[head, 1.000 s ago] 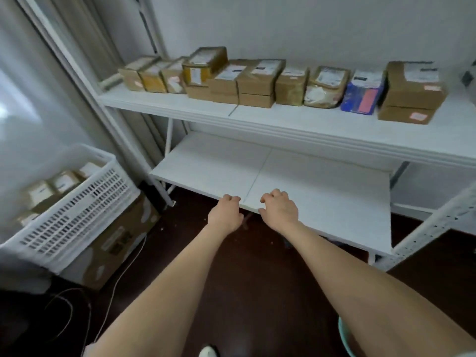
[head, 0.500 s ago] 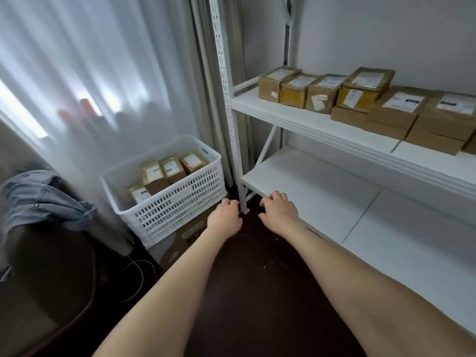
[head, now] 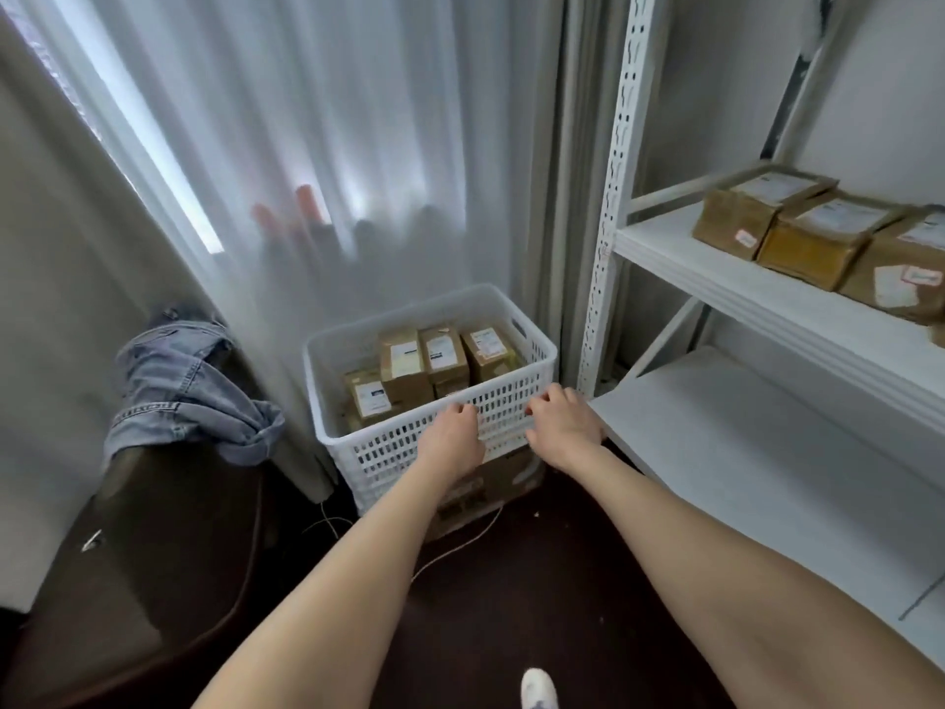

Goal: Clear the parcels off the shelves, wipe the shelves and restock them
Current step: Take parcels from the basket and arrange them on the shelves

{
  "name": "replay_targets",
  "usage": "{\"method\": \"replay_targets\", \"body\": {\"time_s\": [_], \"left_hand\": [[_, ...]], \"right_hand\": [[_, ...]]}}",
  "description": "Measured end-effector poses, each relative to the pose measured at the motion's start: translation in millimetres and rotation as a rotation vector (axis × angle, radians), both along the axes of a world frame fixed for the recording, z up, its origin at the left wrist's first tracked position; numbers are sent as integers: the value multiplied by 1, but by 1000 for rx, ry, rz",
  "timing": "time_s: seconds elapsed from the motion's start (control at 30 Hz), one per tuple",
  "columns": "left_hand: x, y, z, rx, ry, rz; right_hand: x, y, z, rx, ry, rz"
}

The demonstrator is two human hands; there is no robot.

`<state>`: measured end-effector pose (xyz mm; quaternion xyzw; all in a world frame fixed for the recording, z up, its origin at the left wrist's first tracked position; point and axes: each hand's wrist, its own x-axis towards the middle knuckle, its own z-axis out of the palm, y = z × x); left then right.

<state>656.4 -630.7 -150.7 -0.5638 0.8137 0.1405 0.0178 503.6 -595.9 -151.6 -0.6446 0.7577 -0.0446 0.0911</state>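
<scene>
1. Parcels [head: 404,365]: brown boxes with white labels, standing packed in the white basket [head: 378,452], centre of frame.
2. More parcels [head: 813,237] sit in a row on the upper shelf [head: 716,278], right edge of frame.
3. Lower shelf [head: 741,442] is at right, below that one; its white board shows.
4. My left hand [head: 452,437] is in front of the basket's near wall, just under the rim, fingers loosely curled, grasping nothing.
5. My right hand [head: 562,427] is beside it, near the basket's right corner, also loosely curled with nothing in it. Can't tell if either hand touches the basket.
6. The basket rests on a flattened cardboard box [head: 491,488] on the dark floor.
7. White rack upright [head: 608,197] is right of the basket.
8. Sheer curtain [head: 307,145] hangs behind, upper frame.
9. Denim garment [head: 179,386] is draped over a dark seat [head: 153,555], left.
</scene>
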Motion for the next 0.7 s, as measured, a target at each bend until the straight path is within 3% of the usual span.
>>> {"method": "replay_targets", "body": {"time_s": [0.27,0.7], "left_hand": [[-2,-134,-11,4,13,111],[55,-313,-76,199,4,263]], "right_hand": [[2,-157,-15,9,-19,106],[44,-343,-76,205,-55,149]]}}
